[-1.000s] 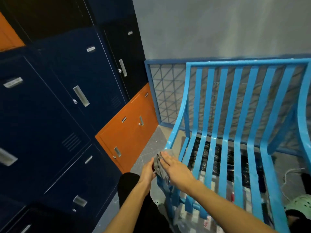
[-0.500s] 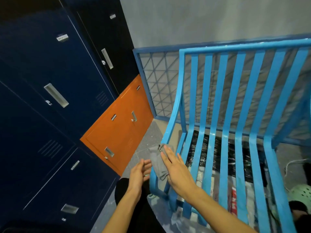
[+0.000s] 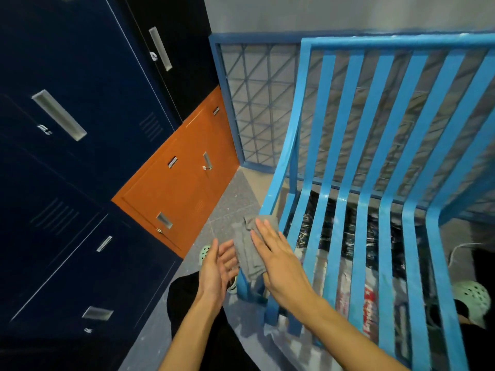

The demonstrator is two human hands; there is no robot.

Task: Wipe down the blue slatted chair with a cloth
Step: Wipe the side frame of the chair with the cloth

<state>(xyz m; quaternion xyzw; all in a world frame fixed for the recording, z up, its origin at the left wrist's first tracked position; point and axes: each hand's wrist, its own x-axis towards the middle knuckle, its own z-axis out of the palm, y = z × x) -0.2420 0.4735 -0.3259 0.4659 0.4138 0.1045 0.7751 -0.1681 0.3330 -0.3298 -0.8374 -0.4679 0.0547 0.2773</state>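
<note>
One-handed press: pushed grey cloth onto left side rail of blue slatted chair with flat right hand, fingers straight, clasping nothing; held left hand open, empty, beside cloth. Judged best to wrap rail, stroke lengthwise.

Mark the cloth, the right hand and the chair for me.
cloth [image 3: 248, 262]: head view, middle of the grey fabric.
right hand [image 3: 281, 263]: head view, back of the hand.
chair [image 3: 388, 43]: head view, top rail of the backrest.
</note>
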